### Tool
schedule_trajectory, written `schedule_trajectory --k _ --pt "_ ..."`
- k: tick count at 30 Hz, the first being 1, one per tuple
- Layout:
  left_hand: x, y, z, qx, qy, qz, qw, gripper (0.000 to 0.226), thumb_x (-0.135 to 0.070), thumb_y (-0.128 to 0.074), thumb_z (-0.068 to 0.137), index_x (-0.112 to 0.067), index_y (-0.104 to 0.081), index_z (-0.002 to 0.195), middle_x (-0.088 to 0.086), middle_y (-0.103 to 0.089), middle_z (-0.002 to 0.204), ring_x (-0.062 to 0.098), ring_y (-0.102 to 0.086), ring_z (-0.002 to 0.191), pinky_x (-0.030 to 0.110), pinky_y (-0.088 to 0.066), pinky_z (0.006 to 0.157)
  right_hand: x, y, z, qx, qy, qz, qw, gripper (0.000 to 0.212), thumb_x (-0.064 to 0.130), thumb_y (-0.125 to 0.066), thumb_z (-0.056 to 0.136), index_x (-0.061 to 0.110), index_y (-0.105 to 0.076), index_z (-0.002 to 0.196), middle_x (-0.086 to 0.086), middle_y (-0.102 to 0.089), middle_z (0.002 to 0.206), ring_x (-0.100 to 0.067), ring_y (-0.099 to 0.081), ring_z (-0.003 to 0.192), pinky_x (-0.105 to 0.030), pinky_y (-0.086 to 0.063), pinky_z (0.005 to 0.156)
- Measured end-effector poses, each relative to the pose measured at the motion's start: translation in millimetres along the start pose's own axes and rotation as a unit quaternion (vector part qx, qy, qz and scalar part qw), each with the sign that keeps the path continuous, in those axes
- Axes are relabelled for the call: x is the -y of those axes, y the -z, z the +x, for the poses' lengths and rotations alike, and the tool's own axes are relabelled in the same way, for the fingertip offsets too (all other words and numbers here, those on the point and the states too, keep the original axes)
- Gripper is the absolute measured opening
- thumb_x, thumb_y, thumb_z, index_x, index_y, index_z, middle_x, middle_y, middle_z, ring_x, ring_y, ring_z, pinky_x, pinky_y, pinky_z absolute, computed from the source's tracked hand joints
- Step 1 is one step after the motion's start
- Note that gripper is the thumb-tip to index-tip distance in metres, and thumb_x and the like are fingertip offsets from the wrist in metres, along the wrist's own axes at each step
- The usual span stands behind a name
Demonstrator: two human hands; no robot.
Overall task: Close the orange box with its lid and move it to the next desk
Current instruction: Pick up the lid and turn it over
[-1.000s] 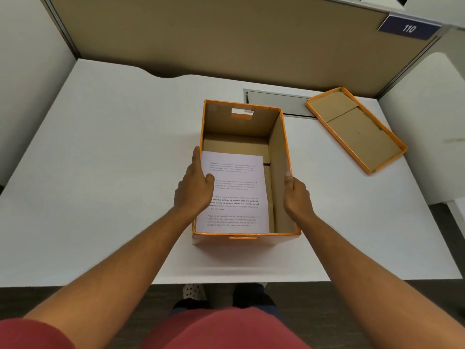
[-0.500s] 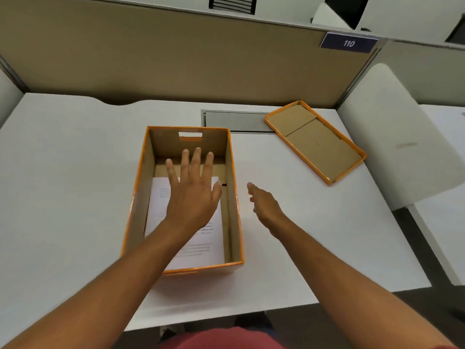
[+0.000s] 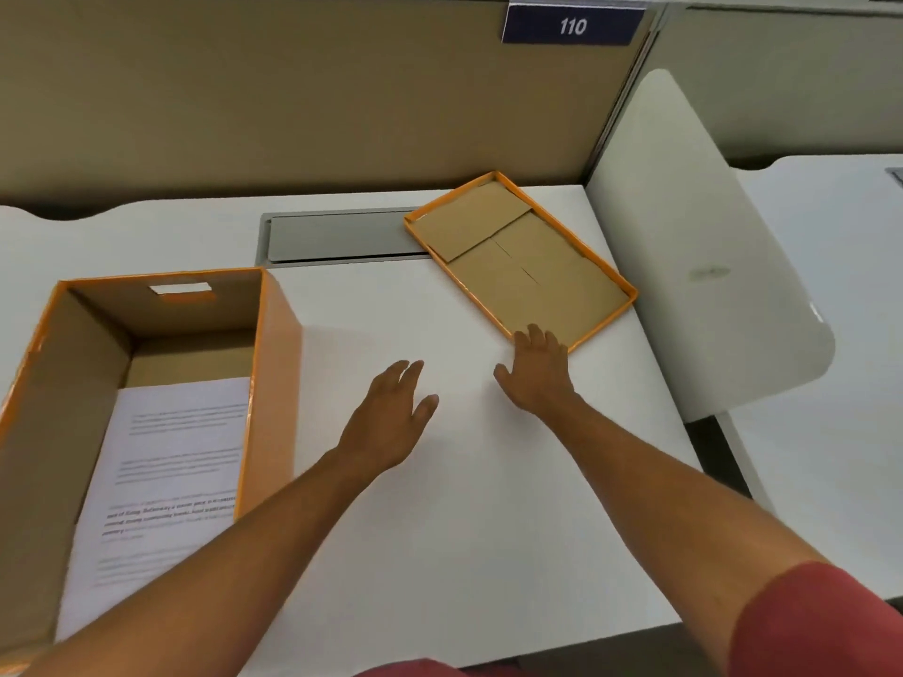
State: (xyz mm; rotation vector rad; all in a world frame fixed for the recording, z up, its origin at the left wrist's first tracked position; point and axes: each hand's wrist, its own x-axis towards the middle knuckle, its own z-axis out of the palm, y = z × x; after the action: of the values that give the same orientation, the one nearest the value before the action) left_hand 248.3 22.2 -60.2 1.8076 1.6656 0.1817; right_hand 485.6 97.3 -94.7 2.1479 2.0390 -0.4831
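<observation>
The orange box (image 3: 276,383) stands open on the left of the white desk (image 3: 464,505), with a printed sheet of paper (image 3: 166,471) lying flat inside it. Its orange lid (image 3: 523,256) lies upside down at the desk's far right, brown cardboard inside facing up. My right hand (image 3: 537,373) is open, palm down, with its fingertips at the lid's near corner. My left hand (image 3: 393,417) is open too, fingers spread, hovering over bare desk between box and lid. Neither hand holds anything.
A grey cable hatch (image 3: 342,234) is set into the desk behind the box. A beige partition (image 3: 293,90) with a "110" sign (image 3: 572,25) stands at the back. A white divider panel (image 3: 694,266) separates this desk from the neighbouring desk (image 3: 830,334) on the right.
Both hands left the box and moved right toward the lid. The left hand came out of the box. The view shifted right, so the box now sits at the left edge.
</observation>
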Motion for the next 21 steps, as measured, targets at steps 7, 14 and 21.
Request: schedule_trajectory --k 7,14,21 --pt "-10.1 -30.4 27.4 0.001 0.07 -0.054 0.996 0.064 -0.043 -0.045 0.111 -0.017 -0.029 0.168 0.009 -0.029 0.176 0.028 -0.024 0.163 0.042 -0.025 0.13 12.6 -22.6 -30.1 0.012 0.055 -0.064 0.996 0.07 0.038 -0.045 0.104 0.004 -0.022 0.161 -0.02 -0.033 0.162 -0.04 -0.042 0.137 -0.05 -0.026 0.123" --pt "-13.9 -39.7 56.0 -0.056 0.133 -0.111 0.983 0.069 -0.043 -0.054 0.108 -0.011 -0.032 0.165 0.016 -0.043 0.16 0.034 -0.053 0.139 0.039 -0.044 0.111 55.1 -33.9 -120.4 0.088 0.138 0.046 0.985 0.052 0.043 -0.043 0.104 0.009 -0.05 0.143 -0.014 -0.057 0.133 -0.035 -0.055 0.117 -0.046 -0.047 0.096" --pt "-18.0 -46.4 73.6 -0.068 0.141 -0.116 0.981 0.086 -0.045 -0.079 0.092 -0.01 -0.033 0.157 0.017 -0.042 0.146 0.039 -0.059 0.128 0.045 -0.055 0.098 -15.5 6.4 -27.1 -0.072 0.034 0.103 0.991 0.07 0.039 -0.059 0.1 0.012 -0.036 0.16 -0.017 -0.033 0.167 -0.038 -0.033 0.152 -0.052 -0.031 0.124"
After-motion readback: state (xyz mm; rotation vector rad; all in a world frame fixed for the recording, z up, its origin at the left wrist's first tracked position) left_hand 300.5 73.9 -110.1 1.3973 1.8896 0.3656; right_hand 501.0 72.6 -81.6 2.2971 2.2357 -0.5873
